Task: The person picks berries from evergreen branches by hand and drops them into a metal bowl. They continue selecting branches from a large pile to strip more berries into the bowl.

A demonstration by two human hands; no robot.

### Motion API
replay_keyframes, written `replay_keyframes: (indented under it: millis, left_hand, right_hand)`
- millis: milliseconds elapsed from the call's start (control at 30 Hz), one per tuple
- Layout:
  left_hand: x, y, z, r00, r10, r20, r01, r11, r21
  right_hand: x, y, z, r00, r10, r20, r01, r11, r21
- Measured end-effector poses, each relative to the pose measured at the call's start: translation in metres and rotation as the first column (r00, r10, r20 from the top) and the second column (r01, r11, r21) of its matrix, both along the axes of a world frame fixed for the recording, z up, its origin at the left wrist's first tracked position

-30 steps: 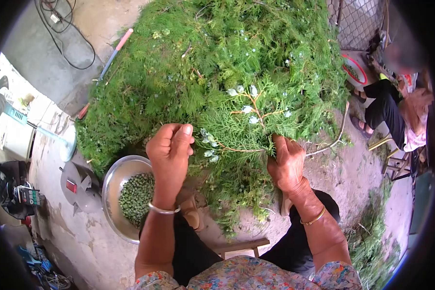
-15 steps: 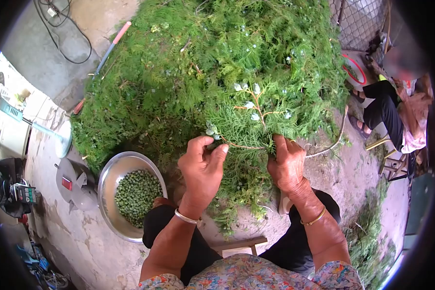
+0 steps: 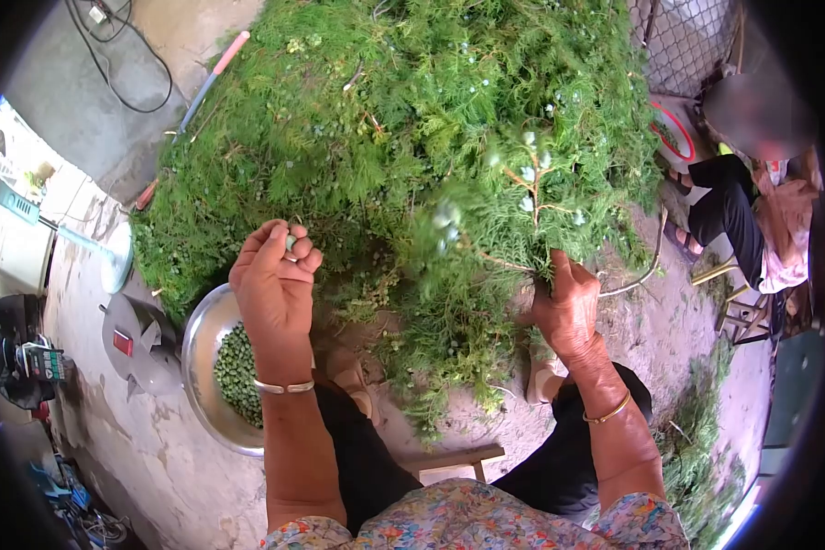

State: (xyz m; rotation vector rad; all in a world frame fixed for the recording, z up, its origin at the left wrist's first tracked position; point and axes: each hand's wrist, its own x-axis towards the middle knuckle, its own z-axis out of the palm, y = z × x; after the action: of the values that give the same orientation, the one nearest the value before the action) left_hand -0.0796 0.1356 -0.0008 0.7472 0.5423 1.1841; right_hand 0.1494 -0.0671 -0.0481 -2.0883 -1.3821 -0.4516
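Note:
My left hand (image 3: 277,284) is closed, pinching a small pale green cone (image 3: 291,244) between thumb and fingers, above the far edge of a steel basin (image 3: 197,403). Many round green cones (image 3: 237,376) lie in that basin, partly hidden by my left forearm. My right hand (image 3: 568,302) grips a leafy conifer branch (image 3: 522,247) near its stem. Several bluish cones (image 3: 528,174) sit on the branch's orange-brown twigs. Part of the branch is blurred by motion.
A large heap of cut greenery (image 3: 385,119) fills the ground ahead. At the right sits another person (image 3: 733,202) near a red-rimmed basin (image 3: 674,133). A long-handled tool (image 3: 213,78), a pale blue fan (image 3: 116,257) and a grey metal object (image 3: 137,344) are at the left.
My left hand has moved away from the branch, left toward the basin, with a cone in its fingers. My right hand and the branch have shifted slightly right.

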Motion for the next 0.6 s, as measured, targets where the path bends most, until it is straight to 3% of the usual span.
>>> replay_keyframes:
  millis: [33,67,133,167,200,267,400,567,600]
  left_hand:
    - [-0.002,0.001,0.000,0.988,-0.073,0.135,0.087,0.991,-0.100]
    - [-0.002,0.000,-0.002,0.988,-0.070,0.138,0.084,0.991,-0.103]
    - [0.001,-0.007,-0.011,0.820,-0.449,0.355,0.497,0.866,-0.053]
    - [0.006,-0.010,-0.017,0.789,-0.508,0.346,0.541,0.841,0.002]
    - [0.012,-0.022,-0.012,0.864,-0.436,0.250,0.466,0.882,-0.074]
    - [0.023,-0.038,-0.001,0.912,-0.362,-0.192,0.364,0.931,-0.021]
    - [0.037,-0.050,-0.008,0.760,-0.262,-0.595,0.338,0.941,0.017]
    - [0.042,-0.058,-0.008,0.799,-0.324,-0.507,0.347,0.936,-0.053]
    - [0.042,-0.058,-0.008,0.842,-0.379,-0.384,0.363,0.924,-0.117]
  right_hand:
    - [0.000,0.000,-0.001,1.000,0.010,0.002,-0.010,1.000,0.029]
    - [0.000,0.000,-0.002,1.000,0.021,0.005,-0.021,0.998,0.056]
    - [-0.001,0.000,-0.002,1.000,0.029,0.000,-0.029,0.999,0.037]
    - [-0.002,0.000,-0.002,0.999,0.033,-0.007,-0.033,0.999,0.023]
    - [-0.003,0.000,-0.002,0.999,0.034,-0.005,-0.034,0.999,0.020]
    - [-0.004,0.001,-0.004,0.999,0.049,-0.011,-0.049,0.999,-0.017]
    - [-0.007,0.003,-0.004,0.999,0.044,0.000,-0.044,0.998,-0.036]
    - [-0.009,0.004,-0.004,0.998,0.066,-0.015,-0.066,0.998,-0.001]
    - [-0.009,0.004,-0.004,0.998,0.064,-0.016,-0.064,0.998,-0.002]
